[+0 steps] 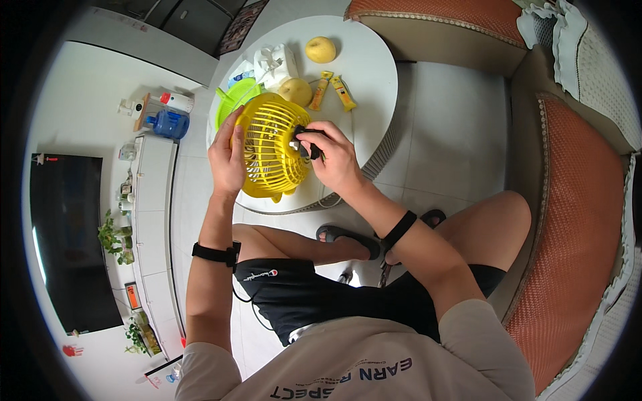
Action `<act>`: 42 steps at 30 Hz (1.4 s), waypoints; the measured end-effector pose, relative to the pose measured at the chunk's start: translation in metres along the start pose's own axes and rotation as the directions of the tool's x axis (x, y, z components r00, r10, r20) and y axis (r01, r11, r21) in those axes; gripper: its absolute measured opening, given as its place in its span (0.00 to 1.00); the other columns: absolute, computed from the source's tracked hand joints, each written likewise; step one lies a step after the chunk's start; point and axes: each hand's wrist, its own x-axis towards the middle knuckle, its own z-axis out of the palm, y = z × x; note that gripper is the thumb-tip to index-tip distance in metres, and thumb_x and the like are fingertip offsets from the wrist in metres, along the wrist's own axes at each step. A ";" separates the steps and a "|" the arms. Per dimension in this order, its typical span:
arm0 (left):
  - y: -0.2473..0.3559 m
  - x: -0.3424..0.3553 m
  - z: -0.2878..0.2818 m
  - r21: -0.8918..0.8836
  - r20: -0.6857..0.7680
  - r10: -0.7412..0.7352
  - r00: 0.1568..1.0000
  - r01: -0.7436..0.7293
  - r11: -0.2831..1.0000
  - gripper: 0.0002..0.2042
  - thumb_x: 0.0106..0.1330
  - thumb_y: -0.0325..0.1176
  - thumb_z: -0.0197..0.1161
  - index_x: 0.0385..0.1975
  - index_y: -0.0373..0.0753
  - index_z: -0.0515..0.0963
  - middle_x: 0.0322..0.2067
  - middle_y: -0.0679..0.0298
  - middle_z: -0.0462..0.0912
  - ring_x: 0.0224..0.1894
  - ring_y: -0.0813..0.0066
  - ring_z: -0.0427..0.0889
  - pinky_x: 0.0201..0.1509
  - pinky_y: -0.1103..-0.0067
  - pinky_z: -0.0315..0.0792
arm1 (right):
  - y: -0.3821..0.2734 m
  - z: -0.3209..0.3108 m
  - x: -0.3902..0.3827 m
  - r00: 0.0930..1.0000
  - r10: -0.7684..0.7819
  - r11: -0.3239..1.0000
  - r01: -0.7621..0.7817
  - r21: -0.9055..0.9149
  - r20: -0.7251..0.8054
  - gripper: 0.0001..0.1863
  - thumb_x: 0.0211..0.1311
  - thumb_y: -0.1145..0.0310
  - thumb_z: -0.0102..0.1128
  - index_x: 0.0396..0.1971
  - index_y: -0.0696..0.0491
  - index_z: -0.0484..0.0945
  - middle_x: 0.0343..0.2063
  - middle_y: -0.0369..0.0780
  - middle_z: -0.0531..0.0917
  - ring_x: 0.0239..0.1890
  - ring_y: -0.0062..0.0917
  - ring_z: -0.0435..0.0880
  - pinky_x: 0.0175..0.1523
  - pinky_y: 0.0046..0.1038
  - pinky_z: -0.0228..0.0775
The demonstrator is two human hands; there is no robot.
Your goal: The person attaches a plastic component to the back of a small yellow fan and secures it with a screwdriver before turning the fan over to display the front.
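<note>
A yellow slotted plastic basket (273, 150) is tipped on its side above the near left part of the round white table (372, 93). My left hand (227, 157) is closed on its rim, fingers along the outside of the left edge. With bent fingers my right hand (333, 155) grips a small black object (309, 142) with a pale, shiny part, held against the basket's bottom. My fingers cover much of that object, so its kind cannot be made out. A bright green basket (231, 100) sits just behind the yellow one on the table.
Two round yellow fruits, one of them a far fruit (320, 49), lie on the table beside yellow snack packets (342, 93) and a crumpled white bag (275, 65). A sofa (575, 207) stands at the right. A white cabinet (152, 200) runs along the left wall.
</note>
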 end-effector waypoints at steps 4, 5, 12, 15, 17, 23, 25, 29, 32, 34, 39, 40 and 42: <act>0.002 -0.001 0.001 0.032 -0.012 0.036 0.999 -0.036 0.999 0.19 0.84 0.36 0.52 0.66 0.33 0.78 0.63 0.49 0.84 0.65 0.56 0.82 0.71 0.69 0.71 | -0.006 0.004 -0.016 0.995 0.065 0.997 -0.067 -0.027 -0.072 0.14 0.59 0.84 0.68 0.45 0.57 0.86 0.46 0.45 0.83 0.41 0.42 0.87 0.45 0.37 0.82; 0.002 0.000 0.002 0.028 -0.015 0.046 0.999 -0.046 0.999 0.19 0.84 0.37 0.52 0.66 0.33 0.78 0.63 0.49 0.84 0.65 0.55 0.82 0.71 0.69 0.71 | -0.004 0.003 -0.018 0.995 0.046 0.998 -0.049 -0.027 -0.084 0.13 0.59 0.84 0.69 0.44 0.57 0.86 0.44 0.45 0.83 0.40 0.41 0.87 0.44 0.37 0.82; 0.001 -0.001 0.001 0.030 -0.008 0.021 1.000 -0.021 0.999 0.19 0.84 0.36 0.52 0.66 0.33 0.78 0.62 0.49 0.84 0.65 0.55 0.82 0.71 0.69 0.71 | -0.023 0.003 -0.028 0.999 0.011 0.999 -0.009 -0.048 0.035 0.12 0.62 0.82 0.69 0.46 0.57 0.86 0.43 0.43 0.81 0.42 0.39 0.86 0.47 0.36 0.81; 0.000 -0.001 0.000 0.042 -0.007 0.026 1.000 -0.026 0.999 0.19 0.84 0.35 0.52 0.66 0.33 0.78 0.62 0.49 0.84 0.65 0.56 0.82 0.71 0.69 0.71 | -0.032 0.003 -0.022 0.998 -0.001 0.997 0.005 -0.076 0.056 0.16 0.58 0.85 0.67 0.47 0.57 0.85 0.46 0.44 0.81 0.44 0.40 0.86 0.49 0.37 0.81; -0.001 -0.001 -0.004 0.008 0.002 -0.002 1.000 0.002 1.000 0.19 0.84 0.36 0.52 0.67 0.33 0.78 0.62 0.49 0.84 0.65 0.56 0.82 0.71 0.69 0.71 | -0.036 0.001 -0.018 0.996 -0.026 0.994 0.035 -0.100 0.089 0.19 0.53 0.87 0.65 0.46 0.57 0.85 0.48 0.44 0.80 0.45 0.40 0.86 0.50 0.39 0.80; 0.004 0.001 0.003 0.030 0.000 0.026 1.000 -0.026 0.999 0.19 0.85 0.35 0.51 0.66 0.32 0.78 0.62 0.49 0.84 0.66 0.57 0.82 0.72 0.70 0.70 | 0.017 -0.008 -0.025 0.999 0.051 0.997 -0.049 -0.064 0.020 0.09 0.64 0.80 0.68 0.42 0.57 0.81 0.45 0.46 0.80 0.46 0.44 0.84 0.49 0.40 0.78; 0.003 0.000 0.002 0.028 -0.001 0.018 1.000 -0.018 0.999 0.19 0.85 0.35 0.51 0.66 0.33 0.78 0.62 0.49 0.84 0.66 0.58 0.82 0.72 0.70 0.70 | 0.017 -0.004 -0.025 0.991 0.129 0.991 -0.130 -0.031 -0.032 0.08 0.65 0.79 0.69 0.42 0.57 0.80 0.45 0.46 0.80 0.46 0.44 0.84 0.49 0.39 0.78; -0.006 -0.002 0.001 -0.013 -0.010 -0.023 1.000 0.023 1.000 0.19 0.85 0.35 0.51 0.67 0.33 0.78 0.62 0.49 0.84 0.65 0.60 0.82 0.72 0.71 0.70 | -0.008 0.019 -0.036 0.990 0.093 0.995 -0.095 -0.009 -0.107 0.12 0.62 0.83 0.70 0.43 0.58 0.79 0.45 0.47 0.80 0.47 0.45 0.83 0.50 0.39 0.78; -0.009 0.002 -0.003 -0.002 -0.011 0.027 1.000 -0.027 1.000 0.19 0.85 0.35 0.51 0.68 0.33 0.78 0.63 0.50 0.84 0.65 0.62 0.82 0.71 0.72 0.71 | -0.024 0.019 -0.038 0.999 -0.039 0.999 0.040 0.034 -0.035 0.13 0.58 0.84 0.71 0.42 0.58 0.81 0.48 0.45 0.81 0.49 0.44 0.83 0.53 0.40 0.77; -0.007 0.003 -0.003 -0.029 -0.004 0.001 1.000 -0.001 1.000 0.20 0.85 0.35 0.51 0.68 0.33 0.78 0.63 0.50 0.84 0.64 0.62 0.82 0.71 0.72 0.71 | -0.018 0.015 -0.035 0.994 -0.106 0.994 0.106 -0.031 0.019 0.14 0.55 0.86 0.70 0.40 0.58 0.81 0.48 0.44 0.81 0.50 0.43 0.82 0.54 0.40 0.77; -0.004 0.004 0.000 -0.044 0.002 0.008 1.000 -0.007 0.999 0.20 0.85 0.35 0.52 0.67 0.32 0.77 0.63 0.50 0.84 0.64 0.64 0.82 0.70 0.73 0.71 | -0.001 -0.002 -0.056 0.985 -0.114 0.991 0.122 -0.057 0.129 0.15 0.52 0.86 0.69 0.40 0.56 0.82 0.48 0.44 0.81 0.51 0.42 0.82 0.54 0.40 0.78; -0.006 0.003 -0.001 -0.033 0.005 0.017 1.000 -0.017 0.999 0.20 0.85 0.35 0.52 0.67 0.31 0.77 0.63 0.50 0.84 0.63 0.64 0.82 0.70 0.73 0.71 | 0.001 -0.002 -0.060 0.985 -0.082 0.994 0.091 -0.057 0.151 0.15 0.53 0.86 0.69 0.40 0.56 0.83 0.48 0.43 0.81 0.51 0.42 0.82 0.54 0.40 0.78; -0.010 0.003 -0.001 -0.020 0.009 0.024 1.000 -0.024 1.000 0.20 0.85 0.35 0.52 0.67 0.31 0.78 0.63 0.50 0.84 0.63 0.65 0.82 0.69 0.73 0.72 | 0.001 0.001 -0.058 0.988 -0.056 0.996 0.064 -0.056 0.142 0.14 0.55 0.85 0.70 0.41 0.56 0.83 0.46 0.43 0.82 0.49 0.40 0.84 0.52 0.39 0.79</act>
